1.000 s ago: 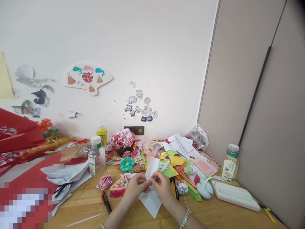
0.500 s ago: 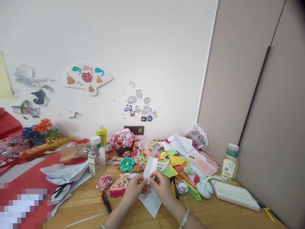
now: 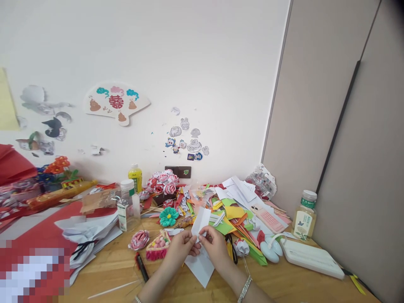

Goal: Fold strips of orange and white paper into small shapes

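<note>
A strip of white paper (image 3: 200,219) is pinched between my two hands above the wooden table. My left hand (image 3: 183,247) grips its left edge with thumb and fingers closed. Opposite it, my right hand (image 3: 214,244) pinches the paper with thumb and forefinger, the fingertips of both hands nearly meeting. The lower end of white paper (image 3: 202,269) shows below the hands; whether it is the same piece I cannot tell. Left of my left hand are a crocheted cake slice (image 3: 158,246), a pink paper rose (image 3: 139,240) and a black marker (image 3: 142,267).
Coloured paper scraps (image 3: 233,219) pile up behind the hands. A white power bank-like box (image 3: 312,257), a light-blue mouse-shaped object (image 3: 271,249) and a bottle (image 3: 304,216) stand right. Left are a clear bottle (image 3: 126,206) and red paper (image 3: 50,227). A teal flower (image 3: 168,216) lies ahead.
The upper end of the white paper has tilted slightly to the right. Both hands keep nearly the same place and grip.
</note>
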{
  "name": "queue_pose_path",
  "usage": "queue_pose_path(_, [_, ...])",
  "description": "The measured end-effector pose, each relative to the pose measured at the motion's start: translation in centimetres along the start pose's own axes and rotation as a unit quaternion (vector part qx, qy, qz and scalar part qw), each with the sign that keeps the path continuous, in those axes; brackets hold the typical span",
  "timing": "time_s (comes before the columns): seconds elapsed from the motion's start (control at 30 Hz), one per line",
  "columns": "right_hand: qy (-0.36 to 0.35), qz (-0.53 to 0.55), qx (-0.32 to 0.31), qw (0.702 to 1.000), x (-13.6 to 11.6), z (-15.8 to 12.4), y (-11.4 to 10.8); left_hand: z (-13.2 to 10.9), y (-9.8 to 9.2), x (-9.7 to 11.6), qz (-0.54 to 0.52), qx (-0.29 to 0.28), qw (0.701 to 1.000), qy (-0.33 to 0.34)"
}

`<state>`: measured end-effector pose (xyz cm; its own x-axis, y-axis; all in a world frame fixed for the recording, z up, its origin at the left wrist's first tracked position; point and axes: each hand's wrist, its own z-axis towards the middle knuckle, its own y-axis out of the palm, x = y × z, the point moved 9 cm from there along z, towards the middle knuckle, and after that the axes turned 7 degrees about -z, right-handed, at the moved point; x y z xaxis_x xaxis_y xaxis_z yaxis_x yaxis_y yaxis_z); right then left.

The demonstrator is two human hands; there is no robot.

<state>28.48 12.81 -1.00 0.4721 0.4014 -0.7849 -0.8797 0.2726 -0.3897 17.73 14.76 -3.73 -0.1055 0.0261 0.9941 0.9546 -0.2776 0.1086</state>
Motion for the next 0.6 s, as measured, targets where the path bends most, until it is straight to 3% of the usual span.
queue_pose_path(0.27, [0.021, -0.001, 0.019, 1.000, 0.8, 0.1, -0.3, -0.4, 1.0, -0.3, 0.038, -0.026, 0.999, -0.026])
queue_pose_path(0.43, [0.003, 0.010, -0.010, 1.000, 0.0, -0.2, 0.1, -0.6, 1.0, 0.1, 0.046, -0.020, 0.999, -0.009])
queue_pose_path(0.6, [0.000, 0.018, -0.028, 0.999, -0.2, -0.4, 0.3, -0.8, 1.8, 0.1, 0.051, -0.057, 0.997, 0.001])
